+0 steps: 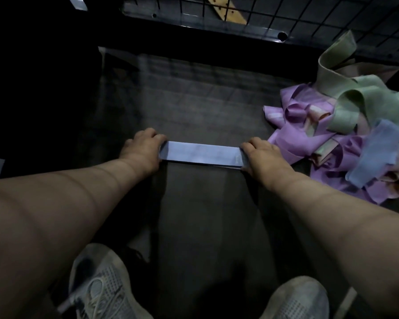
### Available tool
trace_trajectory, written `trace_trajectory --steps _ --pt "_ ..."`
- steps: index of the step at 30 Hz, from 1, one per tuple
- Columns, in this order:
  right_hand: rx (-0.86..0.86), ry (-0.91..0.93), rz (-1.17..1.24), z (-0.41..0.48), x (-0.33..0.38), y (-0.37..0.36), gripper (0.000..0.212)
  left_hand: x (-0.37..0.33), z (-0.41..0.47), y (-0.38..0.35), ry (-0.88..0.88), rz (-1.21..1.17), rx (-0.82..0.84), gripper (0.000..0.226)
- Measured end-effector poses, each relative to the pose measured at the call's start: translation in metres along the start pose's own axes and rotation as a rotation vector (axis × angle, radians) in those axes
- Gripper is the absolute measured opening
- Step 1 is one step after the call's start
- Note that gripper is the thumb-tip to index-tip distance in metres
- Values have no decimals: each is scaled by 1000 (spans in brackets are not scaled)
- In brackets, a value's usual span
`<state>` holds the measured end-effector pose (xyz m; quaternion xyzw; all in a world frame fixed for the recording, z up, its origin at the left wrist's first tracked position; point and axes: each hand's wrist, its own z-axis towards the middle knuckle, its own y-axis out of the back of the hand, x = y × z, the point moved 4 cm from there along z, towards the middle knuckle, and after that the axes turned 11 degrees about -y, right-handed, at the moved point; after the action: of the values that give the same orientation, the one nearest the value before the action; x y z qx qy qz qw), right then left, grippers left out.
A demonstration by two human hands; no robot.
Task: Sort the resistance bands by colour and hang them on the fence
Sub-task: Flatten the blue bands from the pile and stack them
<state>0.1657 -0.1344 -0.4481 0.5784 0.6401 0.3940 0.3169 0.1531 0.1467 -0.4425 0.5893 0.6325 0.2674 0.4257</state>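
sneakers sit nearest me at the bottom edge, a pale left shoe (101, 288) and a pale right shoe (295, 300), both on the dark floor (194, 100). above them both bare forearms reach forward.

i have the left hand (143, 148) curled round one end of a blue band (200, 153) and the right hand (260, 155) curled round the other end. the hands are apart, and the band is pulled flat and straight between them, lying crosswise in front of me. i cannot tell whether it touches the floor or hangs just over it.

just beside the right hand, on its right, a loose pile lies on the floor. the purple bands (293, 134) are closest to that hand, and the green bands (346, 93) loop over them and run farther back. a second blue band (373, 155) lies across the pile's right side, and pinkish pieces show among the folds.

farthest off, along the top, the wire fence (332, 14) stands on a dark base rail. a pale wooden strip (226, 10) with small holes shows behind the mesh.
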Motion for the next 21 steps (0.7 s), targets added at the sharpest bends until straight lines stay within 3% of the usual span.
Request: trace_trajectory --steps 3,6,8,10,14,16,19,21 --pt "-74 -147 216 -12 -8 -9 62 5 -8 -3 109 -144 -117 64" --pt "-220 -500 619 -25 -19 -15 35 12 -17 -7 474 -562 -334 52" --pt "-173 -675 797 -29 -18 -23 26 17 -16 -15 649 -699 -382 39" --pt "-130 -741 849 -27 -15 -27 23 20 -13 -22 685 -756 -391 32" --pt "-101 -760 821 -24 -11 -26 20 29 -9 -27 656 -820 -398 32" --pt "-118 -704 746 -23 -11 -20 31 30 -9 -22 606 -679 -343 44" --pt "-120 -382 440 -17 -4 -3 67 16 -8 -3 215 -203 -182 82" --pt "-53 -138 201 -11 1 4 81 10 -4 3 -48 -2 -57 93"
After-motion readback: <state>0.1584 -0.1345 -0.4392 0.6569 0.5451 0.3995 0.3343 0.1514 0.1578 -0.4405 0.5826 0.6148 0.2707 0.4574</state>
